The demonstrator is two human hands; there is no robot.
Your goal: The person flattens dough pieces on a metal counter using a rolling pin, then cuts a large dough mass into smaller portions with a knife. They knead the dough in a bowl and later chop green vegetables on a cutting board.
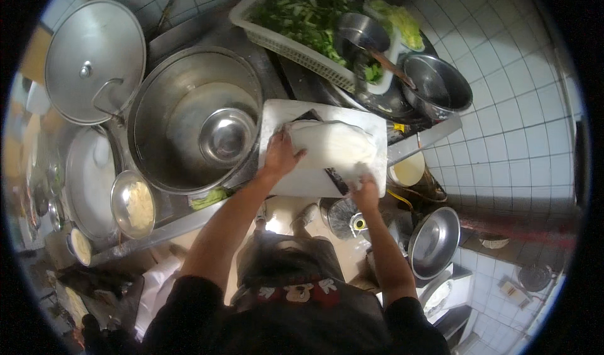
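Note:
A large slab of white dough [332,145] lies on a white board [278,182] in front of me. Beneath the dough a dark strip [336,180] crosses the board and shows above and below it. My left hand [282,153] rests at the dough's left edge, fingers on it and thumb apart. At the lower right corner of the dough is my right hand [363,185], its fingers blurred; whether they grip the dough I cannot tell.
Left of the board stands a big metal pot [155,152] with a steel bowl [226,135] inside. A plastic basket [302,55] of chopped greens, a wooden-handled saucepan [361,31] and a metal pot [436,83] are behind. A metal basin [434,242] sits lower right.

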